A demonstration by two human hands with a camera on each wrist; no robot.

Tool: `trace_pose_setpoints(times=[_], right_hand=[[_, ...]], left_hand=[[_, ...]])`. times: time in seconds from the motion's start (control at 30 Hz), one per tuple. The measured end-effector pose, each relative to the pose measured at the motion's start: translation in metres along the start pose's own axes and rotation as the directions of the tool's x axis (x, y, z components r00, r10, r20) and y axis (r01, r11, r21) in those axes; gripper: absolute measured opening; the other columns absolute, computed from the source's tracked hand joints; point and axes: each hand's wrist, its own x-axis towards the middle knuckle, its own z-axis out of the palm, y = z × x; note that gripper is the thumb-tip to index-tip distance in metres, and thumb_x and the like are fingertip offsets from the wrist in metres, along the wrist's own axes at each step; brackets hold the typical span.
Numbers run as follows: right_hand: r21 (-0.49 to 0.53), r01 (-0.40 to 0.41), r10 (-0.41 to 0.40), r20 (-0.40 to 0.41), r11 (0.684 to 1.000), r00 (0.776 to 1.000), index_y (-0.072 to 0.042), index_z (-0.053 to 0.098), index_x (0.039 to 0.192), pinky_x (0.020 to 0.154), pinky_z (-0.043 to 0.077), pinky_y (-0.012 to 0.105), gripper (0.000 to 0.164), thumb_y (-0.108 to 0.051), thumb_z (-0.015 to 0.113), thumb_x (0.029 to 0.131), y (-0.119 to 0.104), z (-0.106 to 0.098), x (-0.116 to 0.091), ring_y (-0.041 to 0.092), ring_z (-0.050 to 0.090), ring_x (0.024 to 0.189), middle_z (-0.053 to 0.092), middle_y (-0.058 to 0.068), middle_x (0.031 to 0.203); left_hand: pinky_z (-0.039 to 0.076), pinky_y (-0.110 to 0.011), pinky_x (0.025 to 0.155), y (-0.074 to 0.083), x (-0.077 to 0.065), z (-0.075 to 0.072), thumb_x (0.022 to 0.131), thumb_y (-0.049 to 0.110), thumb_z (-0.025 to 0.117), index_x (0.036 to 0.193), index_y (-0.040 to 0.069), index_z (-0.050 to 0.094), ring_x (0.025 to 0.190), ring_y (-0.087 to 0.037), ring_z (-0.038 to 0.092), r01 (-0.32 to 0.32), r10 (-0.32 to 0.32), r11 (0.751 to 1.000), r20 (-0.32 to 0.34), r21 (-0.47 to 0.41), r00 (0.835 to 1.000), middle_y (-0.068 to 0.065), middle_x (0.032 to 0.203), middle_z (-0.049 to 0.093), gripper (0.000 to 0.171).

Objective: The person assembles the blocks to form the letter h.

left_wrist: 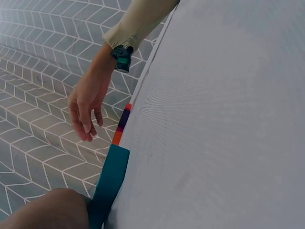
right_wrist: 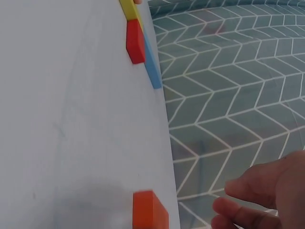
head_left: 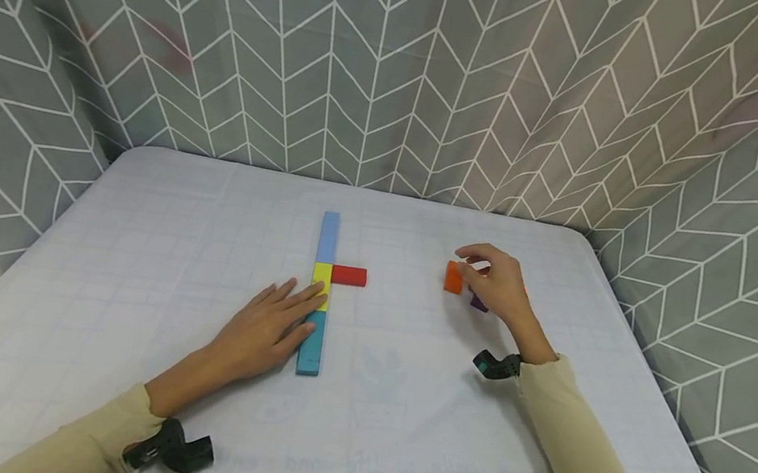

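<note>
A light blue block [head_left: 328,237], a yellow block [head_left: 322,271] and a teal block [head_left: 310,355] lie end to end in a straight line. From the yellow one a red block [head_left: 349,275] juts out to the right. My left hand [head_left: 269,330] rests on the line, its extended fingers over the yellow and teal blocks. Over at the right, my right hand [head_left: 498,285] hovers above an orange block [head_left: 454,278] and a purple block [head_left: 479,303], partly hiding them. In the left wrist view its fingers hang loosely bent, with nothing between them.
A white cloth [head_left: 381,417] covers the table. Patterned grey curtains [head_left: 390,66] stand behind it and along both sides. Beyond the purple block, a small red end [left_wrist: 128,106] shows in the left wrist view. Each wrist wears a black camera [head_left: 496,365].
</note>
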Motion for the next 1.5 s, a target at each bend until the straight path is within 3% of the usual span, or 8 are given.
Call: trace_pose_setpoints(times=[0.27, 0.43, 0.7, 0.97, 1.2, 1.5], right_hand=[[-0.113, -0.066, 0.065, -0.011, 0.991, 0.998, -0.002, 0.074, 0.123, 0.089, 0.055, 0.056, 0.024, -0.003, 0.065, 0.1, 0.017, -0.021, 0.0, 0.042, 0.064, 0.102, 0.068, 0.024, 0.121], [-0.147, -0.119, 0.124, 0.021, 0.982, 0.992, -0.001, 0.073, 0.126, 0.093, 0.054, 0.058, 0.027, -0.002, 0.062, 0.101, 0.029, -0.031, -0.001, 0.045, 0.062, 0.112, 0.066, 0.025, 0.128], [-0.182, -0.128, 0.139, 0.048, 0.975, 0.989, 0.003, 0.072, 0.124, 0.099, 0.049, 0.062, 0.027, 0.002, 0.062, 0.099, 0.048, -0.037, -0.001, 0.047, 0.056, 0.121, 0.067, 0.026, 0.128], [-0.209, -0.202, 0.235, 0.146, 0.957, 0.961, 0.001, 0.07, 0.129, 0.104, 0.042, 0.068, 0.038, 0.004, 0.059, 0.093, 0.058, -0.042, -0.004, 0.052, 0.048, 0.126, 0.059, 0.03, 0.137], [-0.22, -0.203, 0.248, 0.2, 0.954, 0.948, 0.003, 0.069, 0.13, 0.092, 0.053, 0.057, 0.039, 0.004, 0.06, 0.092, 0.063, -0.041, -0.002, 0.048, 0.053, 0.117, 0.062, 0.03, 0.129], [-0.228, -0.235, 0.282, 0.204, 0.945, 0.938, 0.005, 0.068, 0.131, 0.085, 0.057, 0.049, 0.037, 0.002, 0.066, 0.094, 0.071, -0.042, 0.001, 0.045, 0.056, 0.112, 0.062, 0.031, 0.125]], left_hand=[[0.02, -0.063, 0.12, 0.0, 0.0, -0.001, 0.108, 0.033, 0.056, 0.156, 0.011, 0.049, 0.151, -0.042, 0.029, -0.001, 0.001, 1.0, -0.005, -0.006, 1.0, -0.004, 0.164, 0.039, 0.054], [0.019, -0.062, 0.12, 0.0, 0.0, -0.002, 0.108, 0.033, 0.057, 0.156, 0.011, 0.05, 0.151, -0.042, 0.029, 0.0, 0.0, 1.0, 0.002, -0.007, 1.0, -0.005, 0.164, 0.039, 0.054], [0.019, -0.061, 0.121, 0.0, 0.0, -0.002, 0.108, 0.033, 0.056, 0.157, 0.011, 0.049, 0.151, -0.041, 0.028, 0.011, -0.011, 1.0, 0.014, -0.004, 1.0, -0.004, 0.164, 0.038, 0.054], [0.018, -0.06, 0.121, 0.0, 0.0, -0.003, 0.109, 0.035, 0.055, 0.157, 0.013, 0.048, 0.152, -0.04, 0.027, 0.023, -0.023, 1.0, 0.028, -0.007, 0.999, -0.002, 0.165, 0.037, 0.054], [0.019, -0.06, 0.121, 0.0, -0.001, -0.004, 0.109, 0.035, 0.054, 0.158, 0.013, 0.048, 0.152, -0.039, 0.027, 0.026, -0.026, 1.0, 0.028, -0.001, 0.999, -0.002, 0.165, 0.037, 0.054], [0.019, -0.061, 0.121, 0.002, -0.001, -0.003, 0.108, 0.035, 0.056, 0.157, 0.013, 0.049, 0.152, -0.04, 0.028, 0.025, -0.025, 1.0, 0.025, -0.005, 0.999, -0.003, 0.165, 0.037, 0.054]])
